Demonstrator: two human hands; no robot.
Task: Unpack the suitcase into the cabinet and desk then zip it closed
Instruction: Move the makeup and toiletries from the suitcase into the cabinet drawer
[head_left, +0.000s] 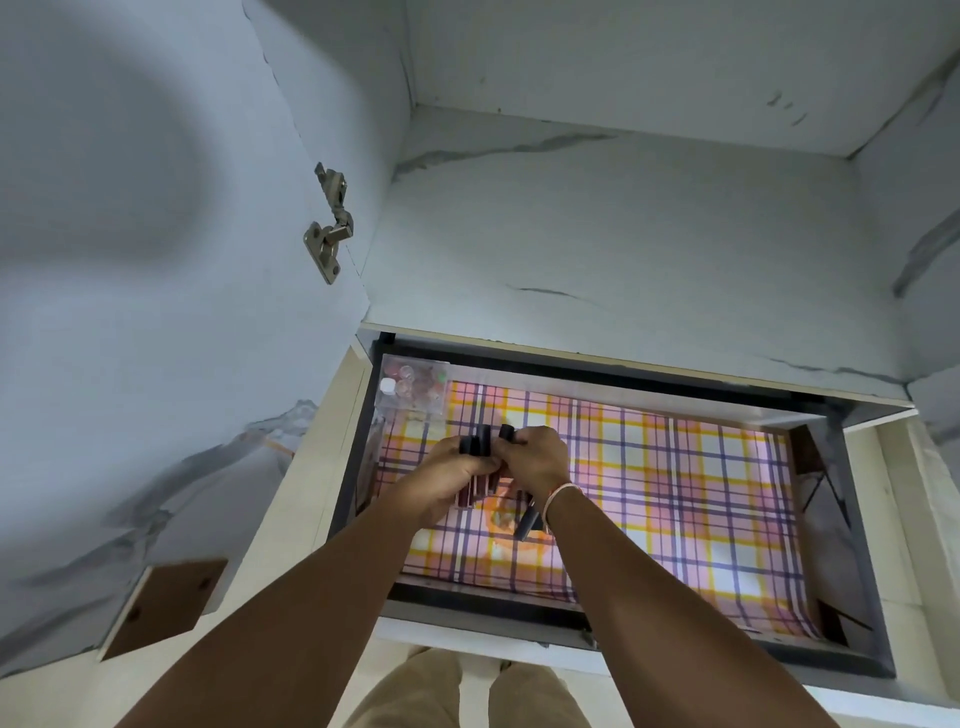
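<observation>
Both hands over the pulled-out cabinet drawer (852, 525) w/ plaid liner, near its left edge. Left hand (447, 480) curls round a bunch of small dark-capped cosmetic tubes (480, 457); right hand (535, 457) pinches one cap. Light, stiff, smooth, prob. slippery; grip mid-body, not caps. Clear plastic box (413, 384) sits in the back-left corner.

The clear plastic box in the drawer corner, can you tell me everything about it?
The small clear plastic box sits in the far left corner of the open pull-out drawer, on the edge of the orange, pink and purple checked liner. It looks see-through and rectangular, and holds small reddish, clear and white pieces too blurred to name. Neither hand touches it.
</observation>
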